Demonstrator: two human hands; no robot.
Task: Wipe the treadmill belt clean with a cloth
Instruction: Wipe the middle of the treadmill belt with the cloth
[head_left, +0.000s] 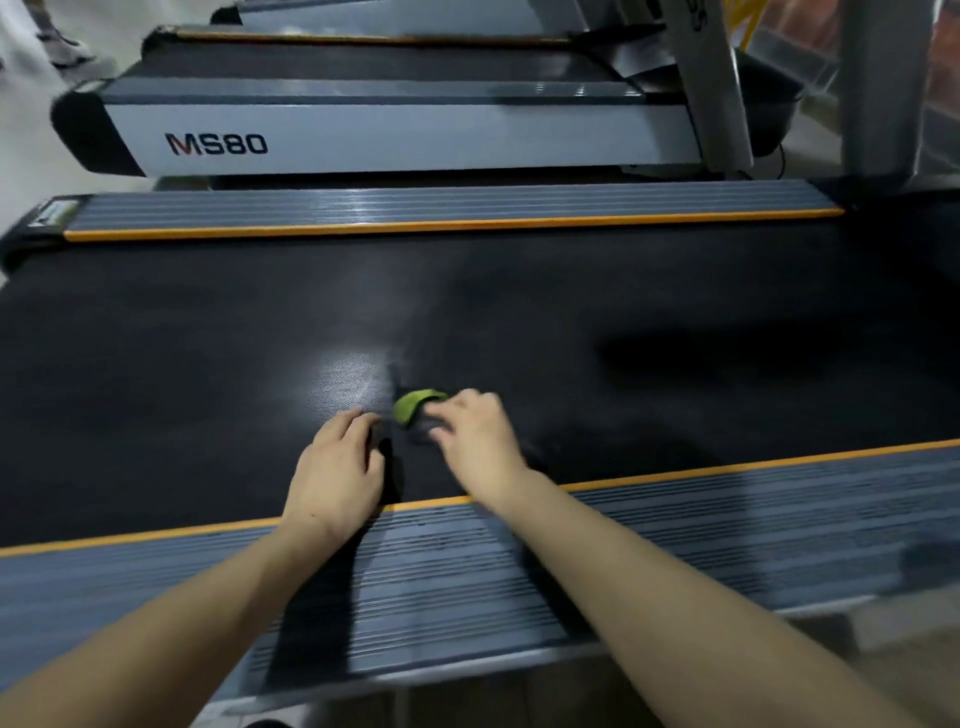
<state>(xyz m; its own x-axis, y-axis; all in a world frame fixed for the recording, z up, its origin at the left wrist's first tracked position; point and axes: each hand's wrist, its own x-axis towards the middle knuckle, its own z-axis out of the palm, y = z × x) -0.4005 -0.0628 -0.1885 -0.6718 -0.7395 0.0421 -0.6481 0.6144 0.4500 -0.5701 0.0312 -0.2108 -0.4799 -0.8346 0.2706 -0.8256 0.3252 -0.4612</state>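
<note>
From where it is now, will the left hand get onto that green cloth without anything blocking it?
Probably yes. The left hand lies on the black treadmill belt just beside the small green cloth; only bare belt separates them. The right hand already grips the cloth.

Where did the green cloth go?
The green cloth is on the black treadmill belt, near the close edge, in the middle of the head view. The right hand holds it, and the left hand is just beside it.
</note>
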